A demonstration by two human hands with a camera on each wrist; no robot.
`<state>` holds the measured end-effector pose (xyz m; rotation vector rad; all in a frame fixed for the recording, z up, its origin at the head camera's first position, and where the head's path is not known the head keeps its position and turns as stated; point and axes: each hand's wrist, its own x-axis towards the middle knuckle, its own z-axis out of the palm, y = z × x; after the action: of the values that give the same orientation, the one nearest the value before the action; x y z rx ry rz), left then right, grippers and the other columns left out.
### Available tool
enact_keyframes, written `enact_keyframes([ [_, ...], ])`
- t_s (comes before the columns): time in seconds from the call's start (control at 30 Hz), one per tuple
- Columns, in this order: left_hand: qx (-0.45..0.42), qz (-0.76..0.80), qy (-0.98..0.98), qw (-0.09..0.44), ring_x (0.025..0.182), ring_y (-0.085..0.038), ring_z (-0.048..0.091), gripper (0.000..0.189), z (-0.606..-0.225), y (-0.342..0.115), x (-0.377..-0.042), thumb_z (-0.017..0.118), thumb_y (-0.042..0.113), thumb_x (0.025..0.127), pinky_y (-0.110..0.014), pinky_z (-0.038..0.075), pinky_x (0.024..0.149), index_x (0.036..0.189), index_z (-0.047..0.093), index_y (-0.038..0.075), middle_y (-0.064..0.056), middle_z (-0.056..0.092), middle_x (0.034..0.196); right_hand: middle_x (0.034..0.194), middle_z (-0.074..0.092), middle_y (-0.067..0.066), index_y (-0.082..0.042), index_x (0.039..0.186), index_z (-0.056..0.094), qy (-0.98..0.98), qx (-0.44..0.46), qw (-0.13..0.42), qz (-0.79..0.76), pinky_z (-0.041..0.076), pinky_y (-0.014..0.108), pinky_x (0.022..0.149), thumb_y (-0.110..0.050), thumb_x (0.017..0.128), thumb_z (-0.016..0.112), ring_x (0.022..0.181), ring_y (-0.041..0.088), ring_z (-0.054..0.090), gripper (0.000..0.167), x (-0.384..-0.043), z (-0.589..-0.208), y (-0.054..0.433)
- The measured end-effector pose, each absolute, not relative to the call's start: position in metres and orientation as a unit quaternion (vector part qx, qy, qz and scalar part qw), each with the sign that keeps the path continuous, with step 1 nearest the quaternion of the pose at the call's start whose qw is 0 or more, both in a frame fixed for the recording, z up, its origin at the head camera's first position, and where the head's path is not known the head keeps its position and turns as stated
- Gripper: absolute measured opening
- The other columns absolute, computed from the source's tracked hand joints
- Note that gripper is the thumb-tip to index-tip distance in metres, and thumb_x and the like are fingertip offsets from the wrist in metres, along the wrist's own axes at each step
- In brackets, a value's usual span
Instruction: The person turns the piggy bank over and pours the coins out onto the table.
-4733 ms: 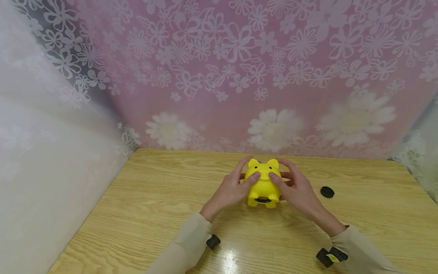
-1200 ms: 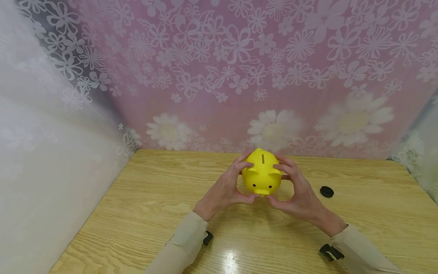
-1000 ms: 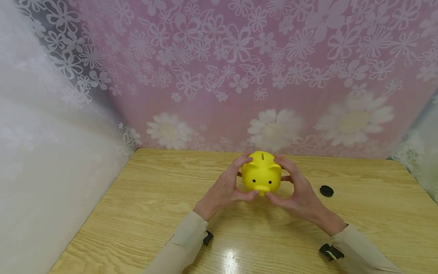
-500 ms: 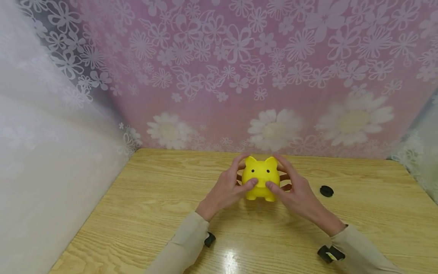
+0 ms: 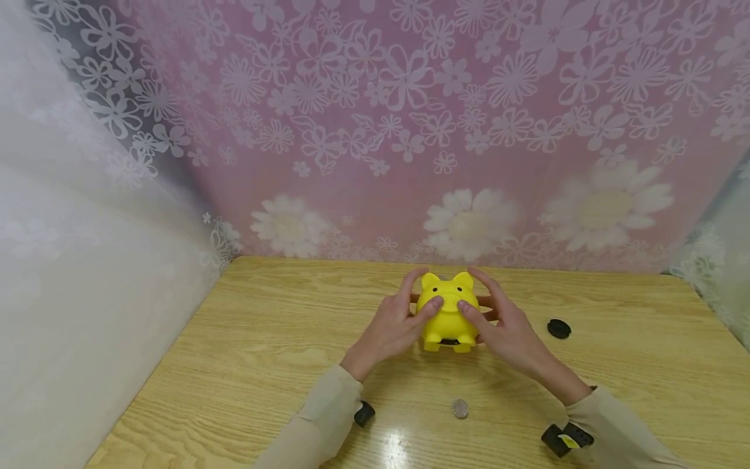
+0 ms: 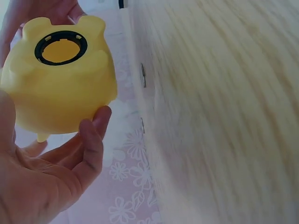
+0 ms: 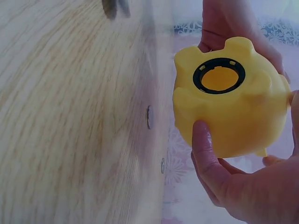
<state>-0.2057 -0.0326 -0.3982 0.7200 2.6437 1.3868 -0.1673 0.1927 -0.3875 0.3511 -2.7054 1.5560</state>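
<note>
Your left hand [image 5: 394,326] and right hand [image 5: 508,331], fingers curled, grip the pig [image 5: 448,323] from opposite sides; its hole [image 6: 60,49] faces down toward you; the coin [image 5: 459,409] lies your side of the pig.

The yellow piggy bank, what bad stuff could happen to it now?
The piggy bank might slip, since the left hand and right hand hold its smooth, round body above the table. Anything inside could drop through the open hole underneath. And the loose black cap beside the right hand might get bumped away.
</note>
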Motion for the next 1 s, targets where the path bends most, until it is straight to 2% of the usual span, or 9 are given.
enact_keyframes([
  [0.23, 0.195, 0.468, 0.858, 0.084, 0.105, -0.019, 0.073, 0.078, -0.3956, -0.031, -0.2032, 0.039, 0.075, 0.098, -0.03, 0.059, 0.082, 0.163, 0.022, 0.033, -0.017, 0.068, 0.133, 0.15, 0.046, 0.033, -0.029, 0.164, 0.018, -0.843, 0.074, -0.048, 0.531, 0.063, 0.042, 0.074, -0.047, 0.105, 0.053, 0.104, 0.03, 0.069, 0.071, -0.1693, -0.3831, 0.1928],
  [0.47, 0.179, 0.493, 0.842, 0.125, 0.089, -0.014, 0.074, 0.077, -0.3924, -0.0308, -0.2034, 0.044, 0.072, 0.098, -0.03, 0.059, 0.073, 0.162, 0.024, 0.034, -0.02, 0.067, 0.133, 0.149, 0.047, 0.033, -0.025, 0.164, 0.018, -0.84, 0.06, -0.07, 0.535, 0.063, 0.043, 0.076, -0.051, 0.104, 0.054, 0.107, 0.031, 0.069, 0.075, -0.1705, -0.3827, 0.1931],
  [0.67, 0.165, 0.501, 0.838, 0.142, 0.073, -0.022, 0.072, 0.077, -0.3921, -0.0307, -0.204, 0.046, 0.07, 0.099, -0.034, 0.058, 0.065, 0.162, 0.026, 0.032, -0.019, 0.071, 0.123, 0.145, 0.051, 0.033, -0.021, 0.164, 0.017, -0.837, 0.046, -0.089, 0.538, 0.064, 0.043, 0.075, -0.053, 0.103, 0.054, 0.1, 0.027, 0.071, 0.078, -0.1711, -0.3834, 0.1925],
  [0.8, 0.165, 0.5, 0.838, 0.146, 0.07, -0.027, 0.071, 0.077, -0.3927, -0.0306, -0.205, 0.046, 0.07, 0.099, -0.039, 0.059, 0.064, 0.162, 0.027, 0.031, -0.017, 0.072, 0.117, 0.145, 0.05, 0.033, -0.021, 0.164, 0.017, -0.837, 0.039, -0.097, 0.537, 0.064, 0.043, 0.075, -0.055, 0.103, 0.054, 0.098, 0.026, 0.072, 0.079, -0.1714, -0.3829, 0.1918],
  [1.0, 0.16, 0.5, 0.836, 0.159, 0.067, -0.026, 0.07, 0.076, -0.3933, -0.031, -0.2056, 0.046, 0.071, 0.098, -0.042, 0.06, 0.065, 0.162, 0.026, 0.033, -0.016, 0.072, 0.118, 0.145, 0.05, 0.033, -0.021, 0.164, 0.019, -0.838, 0.036, -0.103, 0.534, 0.064, 0.043, 0.075, -0.055, 0.103, 0.054, 0.103, 0.028, 0.071, 0.078, -0.1711, -0.3831, 0.1912],
])
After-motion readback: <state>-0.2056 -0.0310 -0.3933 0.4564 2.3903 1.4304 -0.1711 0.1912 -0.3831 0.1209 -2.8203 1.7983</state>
